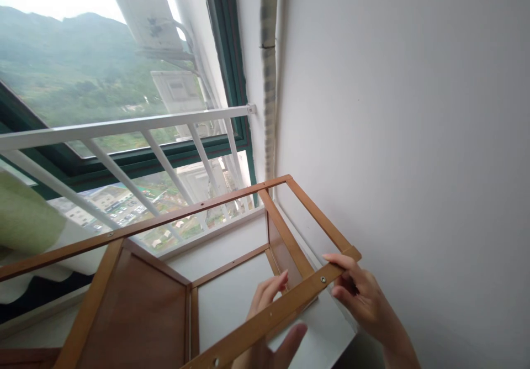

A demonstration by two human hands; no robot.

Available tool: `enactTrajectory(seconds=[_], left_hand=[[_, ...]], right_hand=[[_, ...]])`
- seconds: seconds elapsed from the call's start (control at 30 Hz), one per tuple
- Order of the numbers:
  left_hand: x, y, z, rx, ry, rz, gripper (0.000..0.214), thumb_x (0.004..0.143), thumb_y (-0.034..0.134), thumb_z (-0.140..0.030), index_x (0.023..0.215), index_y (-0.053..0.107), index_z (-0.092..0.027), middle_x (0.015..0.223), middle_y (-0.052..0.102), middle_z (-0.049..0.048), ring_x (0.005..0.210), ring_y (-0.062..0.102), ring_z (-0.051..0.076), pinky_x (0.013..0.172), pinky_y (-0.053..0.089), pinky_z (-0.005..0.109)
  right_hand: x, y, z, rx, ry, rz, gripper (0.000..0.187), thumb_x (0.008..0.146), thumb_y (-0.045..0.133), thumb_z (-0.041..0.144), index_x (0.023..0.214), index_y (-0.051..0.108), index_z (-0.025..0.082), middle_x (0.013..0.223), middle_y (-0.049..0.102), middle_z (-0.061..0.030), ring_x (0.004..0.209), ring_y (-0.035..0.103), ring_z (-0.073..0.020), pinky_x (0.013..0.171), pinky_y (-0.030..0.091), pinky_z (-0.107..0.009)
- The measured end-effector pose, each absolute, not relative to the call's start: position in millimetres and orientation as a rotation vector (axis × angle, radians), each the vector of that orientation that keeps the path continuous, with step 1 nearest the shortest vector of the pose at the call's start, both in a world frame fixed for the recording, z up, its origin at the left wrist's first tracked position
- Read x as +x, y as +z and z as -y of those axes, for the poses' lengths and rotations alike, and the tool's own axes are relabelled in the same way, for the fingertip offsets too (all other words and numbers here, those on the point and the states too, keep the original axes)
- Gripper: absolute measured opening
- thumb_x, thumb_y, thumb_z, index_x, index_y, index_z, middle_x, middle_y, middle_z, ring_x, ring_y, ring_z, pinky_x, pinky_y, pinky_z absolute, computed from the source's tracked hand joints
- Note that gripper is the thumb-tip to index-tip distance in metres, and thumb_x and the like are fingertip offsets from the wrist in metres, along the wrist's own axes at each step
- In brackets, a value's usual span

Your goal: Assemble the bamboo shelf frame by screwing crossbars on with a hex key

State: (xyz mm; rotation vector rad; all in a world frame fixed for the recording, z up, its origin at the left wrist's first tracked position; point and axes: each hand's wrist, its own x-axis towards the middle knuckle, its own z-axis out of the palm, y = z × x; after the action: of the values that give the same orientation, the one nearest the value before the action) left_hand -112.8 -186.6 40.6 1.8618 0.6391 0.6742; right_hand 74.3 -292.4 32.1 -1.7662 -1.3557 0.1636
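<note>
A brown wooden frame (232, 203) with long rails, crosspieces and inset panels spans the lower view. My right hand (364, 291) grips it at the near right corner, fingers over the rail and thumb below. My left hand (265, 302) is behind the near rail (269, 316), which hides its middle; the fingers show above the rail and the thumb below, spread apart. Whether it touches the wood I cannot tell. A screw fitting (323, 279) sits in that rail between the two hands. A brown panel (136, 308) stands inside the frame to the left.
A white wall (406, 109) rises close on the right, with a wrapped pipe (269, 76) running down its corner. White railings (124, 123) cross a green-framed window (232, 43) beyond the wooden frame. A green and white cloth (28, 214) is at the left edge.
</note>
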Motion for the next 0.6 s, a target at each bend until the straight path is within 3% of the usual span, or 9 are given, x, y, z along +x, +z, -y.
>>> enactTrajectory(seconds=[0.23,0.37,0.5,0.6], left_hand=[[-75.8,41.0,184.4,1.690,0.812,-0.502,0.025,0.074,0.062,-0.031,0.095,0.055,-0.021,0.088,0.055,0.0037,0.075,0.055,0.017,0.068,0.048,0.030],[-69.2,45.4,192.0,1.673,0.748,-0.511,0.015,0.077,0.060,-0.032,0.085,0.056,-0.020,0.085,0.054,0.0031,0.080,0.054,0.018,0.076,0.045,0.030],[-64.1,37.5,196.6,1.570,0.776,-0.437,0.030,0.076,0.060,-0.043,0.095,0.053,-0.020,0.090,0.051,0.0040,0.088,0.052,0.020,0.083,0.042,0.031],[-66.6,35.6,195.4,1.493,0.817,-0.310,0.045,0.078,0.045,-0.060,0.095,0.051,-0.019,0.086,0.048,0.0043,0.085,0.050,0.021,0.080,0.042,0.031]], right_hand=[[61.0,32.6,307.8,-1.628,0.124,1.077,0.035,0.092,0.033,0.035,0.123,0.036,0.019,0.061,0.046,0.0042,0.052,0.045,-0.0108,0.051,0.039,-0.023],[55.0,25.2,308.6,-1.610,0.055,0.958,0.021,0.094,0.026,0.033,0.104,0.040,0.020,0.063,0.047,0.0034,0.051,0.044,-0.0106,0.048,0.039,-0.021],[47.5,22.6,301.7,-1.697,0.125,0.982,0.016,0.091,0.039,0.032,0.091,0.049,0.019,0.064,0.049,0.0027,0.052,0.044,-0.0092,0.048,0.039,-0.019],[36.3,22.3,295.2,-1.729,0.228,1.105,0.016,0.086,0.049,0.033,0.093,0.055,0.020,0.074,0.055,0.0011,0.055,0.047,-0.0084,0.049,0.040,-0.019]])
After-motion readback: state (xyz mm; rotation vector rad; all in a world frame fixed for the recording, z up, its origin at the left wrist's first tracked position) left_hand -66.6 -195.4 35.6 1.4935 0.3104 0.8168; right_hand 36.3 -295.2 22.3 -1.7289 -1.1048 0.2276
